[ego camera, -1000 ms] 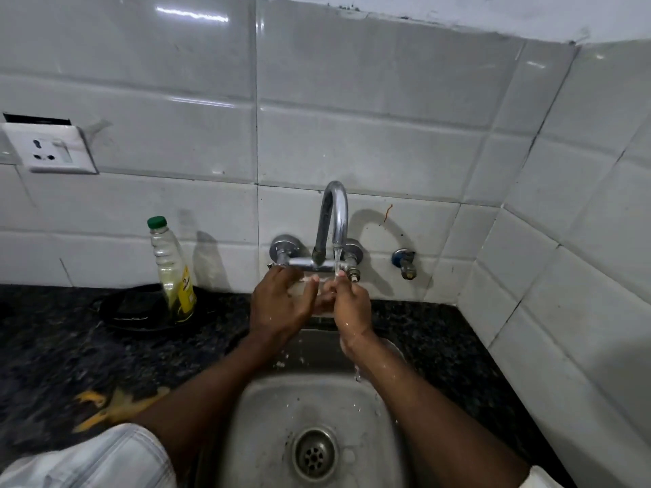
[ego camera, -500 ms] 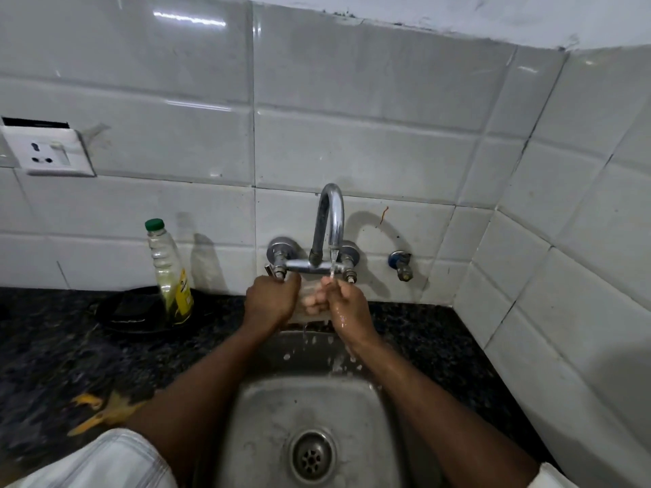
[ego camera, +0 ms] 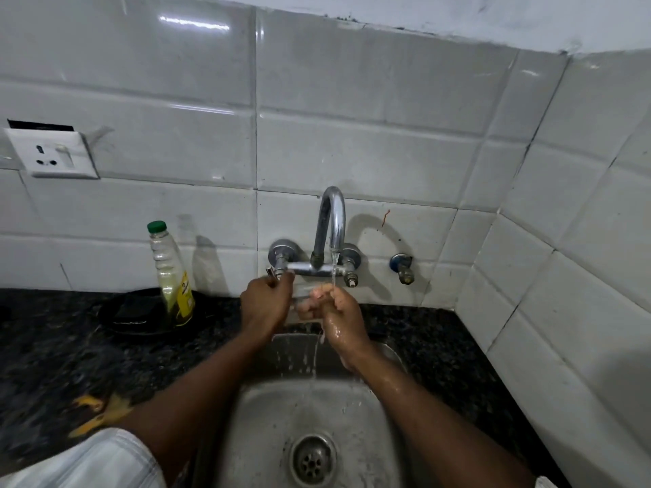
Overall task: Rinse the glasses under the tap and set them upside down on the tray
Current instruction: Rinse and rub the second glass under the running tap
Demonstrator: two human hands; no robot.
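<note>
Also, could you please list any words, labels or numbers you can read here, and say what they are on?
Yellow label on the bottle: dark print, too blurred to read.
Socket plate: no lettering visible.
Nothing else in view carries text, so nothing can be quoted.

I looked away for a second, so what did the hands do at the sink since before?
The left hand pulled away from the right hand, moved left, and now grips the left tap handle. The right hand stayed under the water stream. Water keeps running; the bottle and sink are unchanged.
</note>
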